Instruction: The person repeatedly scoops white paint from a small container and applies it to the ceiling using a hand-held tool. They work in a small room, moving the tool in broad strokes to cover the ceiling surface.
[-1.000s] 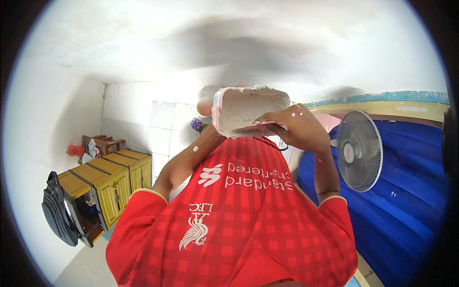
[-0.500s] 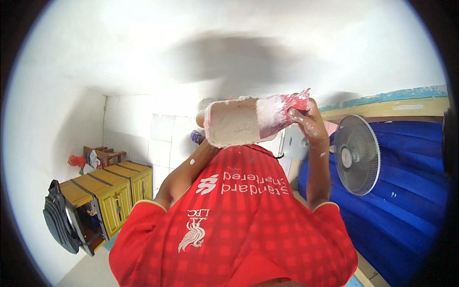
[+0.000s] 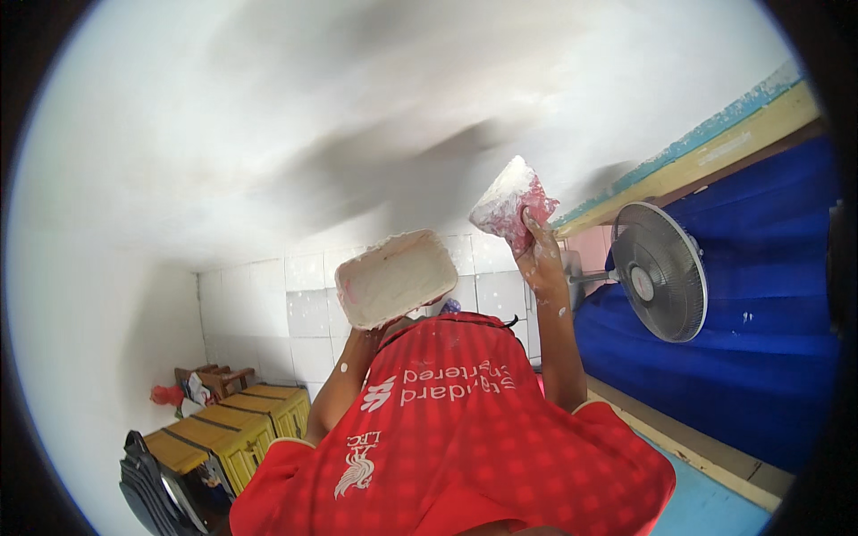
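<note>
My left hand (image 3: 365,338) is under a rectangular tub (image 3: 398,279) and holds it up, tilted, in front of my shirt. Whitish paste coats its inside and rim; most of that hand's fingers are hidden behind it. In my right hand (image 3: 538,247) is a red flat putty spreader (image 3: 513,204), gripped between thumb and fingers. White paste covers its upper end, which points up toward the wall. White smears mark my right hand and forearm. Tub and spreader are apart.
A white wall (image 3: 268,134) with shadows rises ahead, above a tiled floor (image 3: 308,313). At right stand a fan (image 3: 657,272) and a blue curtain-like cloth (image 3: 760,313) below a yellow and blue ledge (image 3: 697,165). A yellow cabinet (image 3: 241,429) and a black bag (image 3: 152,482) are at left.
The spreader has lifted off the tub and turned upward, toward the wall. The tub has moved left and lower and is tilted more. The whole view has shifted toward the wall.
</note>
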`<state>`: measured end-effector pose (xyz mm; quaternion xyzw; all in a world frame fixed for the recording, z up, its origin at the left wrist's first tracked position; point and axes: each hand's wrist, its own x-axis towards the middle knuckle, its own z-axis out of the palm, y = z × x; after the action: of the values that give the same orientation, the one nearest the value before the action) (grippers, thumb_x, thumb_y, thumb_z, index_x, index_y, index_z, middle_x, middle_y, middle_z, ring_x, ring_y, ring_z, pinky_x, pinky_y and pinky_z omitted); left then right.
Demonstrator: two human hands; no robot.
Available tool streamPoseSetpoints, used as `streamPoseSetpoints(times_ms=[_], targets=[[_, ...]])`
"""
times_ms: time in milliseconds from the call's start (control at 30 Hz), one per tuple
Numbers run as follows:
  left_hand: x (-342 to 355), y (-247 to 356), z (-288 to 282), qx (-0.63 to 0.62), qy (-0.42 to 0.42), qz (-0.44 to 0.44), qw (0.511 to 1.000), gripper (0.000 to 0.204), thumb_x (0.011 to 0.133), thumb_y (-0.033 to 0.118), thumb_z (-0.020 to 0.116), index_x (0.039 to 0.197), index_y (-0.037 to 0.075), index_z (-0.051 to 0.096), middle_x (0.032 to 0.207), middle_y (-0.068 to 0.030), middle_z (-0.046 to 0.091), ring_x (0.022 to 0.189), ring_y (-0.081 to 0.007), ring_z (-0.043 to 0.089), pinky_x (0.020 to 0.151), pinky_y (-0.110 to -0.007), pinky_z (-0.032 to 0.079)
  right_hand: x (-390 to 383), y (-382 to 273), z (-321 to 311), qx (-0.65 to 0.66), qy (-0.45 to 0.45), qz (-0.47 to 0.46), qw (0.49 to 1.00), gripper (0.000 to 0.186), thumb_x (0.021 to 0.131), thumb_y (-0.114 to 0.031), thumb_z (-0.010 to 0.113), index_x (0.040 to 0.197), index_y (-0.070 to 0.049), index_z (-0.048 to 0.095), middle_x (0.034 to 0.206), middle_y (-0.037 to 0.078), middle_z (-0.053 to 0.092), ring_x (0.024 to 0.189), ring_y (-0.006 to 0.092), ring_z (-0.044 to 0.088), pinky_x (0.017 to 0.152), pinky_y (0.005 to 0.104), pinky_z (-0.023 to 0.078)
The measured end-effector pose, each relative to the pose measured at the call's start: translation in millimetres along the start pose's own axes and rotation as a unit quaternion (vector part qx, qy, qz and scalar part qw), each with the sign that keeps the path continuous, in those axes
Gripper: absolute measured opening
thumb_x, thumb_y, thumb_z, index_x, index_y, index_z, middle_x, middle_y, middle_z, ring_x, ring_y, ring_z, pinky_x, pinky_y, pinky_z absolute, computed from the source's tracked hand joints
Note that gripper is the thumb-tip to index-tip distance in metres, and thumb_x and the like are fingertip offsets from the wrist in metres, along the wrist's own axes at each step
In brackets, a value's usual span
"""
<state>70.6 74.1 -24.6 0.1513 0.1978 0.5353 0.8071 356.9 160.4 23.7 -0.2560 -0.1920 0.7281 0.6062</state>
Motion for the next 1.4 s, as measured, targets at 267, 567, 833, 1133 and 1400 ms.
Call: streamPoseSetpoints(times_ms=[267, 567, 833, 1133, 1400], targets=[[-1, 5, 0, 0.019, -0.005, -0.007, 1.0, 0.058, 0.099, 0.049, 0.06, 0.143, 0.013, 0.051, 0.14, -0.0084, 0.057, 0.127, -0.0253, 0.054, 0.109, -0.044, 0.043, 68, 1, -9, -0.469, 0.085, -0.39, 0.788, 0.032, 0.106, -0.015, 0.055, 0.13, 0.004, 0.063, 0.132, 0.015, 0.065, 0.121, 0.0249, 0.063, 0.107, 0.0402, 0.049], [-22, 5, -6, 0.022, 0.029, 0.013, 0.999, 0.06, 0.098, 0.05, 0.061, 0.144, 0.013, 0.05, 0.142, -0.0082, 0.056, 0.13, -0.0259, 0.052, 0.111, -0.045, 0.041, 196, -4, -24, -0.696, 0.024, -0.549, 0.462, 0.066, 0.079, 0.013, 0.055, 0.14, -0.011, 0.061, 0.149, 0.012, 0.054, 0.141, 0.0393, 0.046, 0.117, 0.055, 0.037], [-50, 22, -13, 0.025, 0.076, 0.045, 0.996, 0.061, 0.097, 0.05, 0.062, 0.145, 0.014, 0.048, 0.143, -0.0079, 0.054, 0.132, -0.0264, 0.05, 0.112, -0.046, 0.04, 226, 73, -66, -0.691, 0.043, -0.508, 0.512, 0.071, 0.077, 0.013, 0.055, 0.145, -0.011, 0.057, 0.155, 0.014, 0.048, 0.145, 0.0429, 0.039, 0.121, 0.0582, 0.03], [-42, 38, -18, 0.031, 0.054, 0.046, 0.997, 0.064, 0.097, 0.051, 0.062, 0.147, 0.015, 0.047, 0.145, -0.0077, 0.053, 0.134, -0.027, 0.048, 0.114, -0.047, 0.038, 153, 104, -69, -0.524, 0.08, -0.319, 0.786, 0.044, 0.098, 0.007, 0.051, 0.14, -0.003, 0.059, 0.142, 0.017, 0.06, 0.134, 0.0318, 0.057, 0.113, 0.0412, 0.043], [-45, 35, -24, 0.021, 0.039, 0.044, 0.998, 0.066, 0.096, 0.052, 0.063, 0.148, 0.016, 0.046, 0.147, -0.0074, 0.051, 0.136, -0.0275, 0.047, 0.116, -0.048, 0.036, 183, -21, -27, -0.406, 0.335, -0.486, 0.697, 0.039, 0.103, -0.008, 0.053, 0.14, 0.005, 0.056, 0.126, 0.02, 0.069, 0.116, 0.0281, 0.066, 0.1, 0.0362, 0.05]])
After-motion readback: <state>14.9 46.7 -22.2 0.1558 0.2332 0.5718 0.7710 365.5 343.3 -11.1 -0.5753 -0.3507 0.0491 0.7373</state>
